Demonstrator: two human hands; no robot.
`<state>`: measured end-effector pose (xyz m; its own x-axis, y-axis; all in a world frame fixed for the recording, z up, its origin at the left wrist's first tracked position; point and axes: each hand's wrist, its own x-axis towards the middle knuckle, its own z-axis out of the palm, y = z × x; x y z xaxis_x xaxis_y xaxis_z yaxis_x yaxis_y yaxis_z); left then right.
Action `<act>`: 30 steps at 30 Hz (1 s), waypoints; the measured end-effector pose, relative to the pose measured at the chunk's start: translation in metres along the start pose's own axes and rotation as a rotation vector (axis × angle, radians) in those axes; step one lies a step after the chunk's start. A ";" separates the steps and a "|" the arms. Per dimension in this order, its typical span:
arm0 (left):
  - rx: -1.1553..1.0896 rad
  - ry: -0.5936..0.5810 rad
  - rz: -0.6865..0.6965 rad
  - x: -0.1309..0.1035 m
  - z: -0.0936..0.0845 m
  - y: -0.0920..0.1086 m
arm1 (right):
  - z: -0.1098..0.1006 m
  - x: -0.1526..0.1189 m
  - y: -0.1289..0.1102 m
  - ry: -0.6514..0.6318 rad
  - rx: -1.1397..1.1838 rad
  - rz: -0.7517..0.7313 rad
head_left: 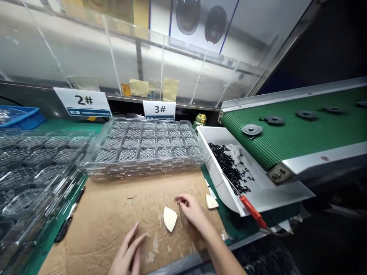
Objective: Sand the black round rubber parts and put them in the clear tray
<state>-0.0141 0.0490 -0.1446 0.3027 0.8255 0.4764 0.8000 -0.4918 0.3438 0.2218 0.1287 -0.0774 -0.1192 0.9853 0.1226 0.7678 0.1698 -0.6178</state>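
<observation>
My left hand [128,254] is over the near edge of a brown cardboard sheet [103,214], its fingers apart and nothing in them. Further right, my right hand [189,208] has its fingers curled together above the cardboard; whether something small is between the fingertips cannot be made out. A cream-coloured, rounded triangular piece [170,219] lies on the cardboard between the hands, nearer to my right hand. Another cream piece [211,201] rests at the sheet's right edge, beyond my right hand.
Stacked clear plastic trays [143,164] stand behind the cardboard, with more trays [31,172] at left. On the right, a white bin [212,133] holds small black parts, beside an orange-handled tool [252,211]. A green conveyor [309,133] carries dark round parts.
</observation>
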 end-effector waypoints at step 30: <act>-0.082 0.047 -0.061 0.003 -0.017 0.032 | -0.183 0.078 -0.058 -0.115 -0.621 -0.335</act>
<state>0.0035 0.0315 -0.1187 0.2289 0.8415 0.4893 0.7706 -0.4638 0.4371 0.2829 0.1919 0.1106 -0.4506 0.8840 0.1243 0.8909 0.4541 -0.0003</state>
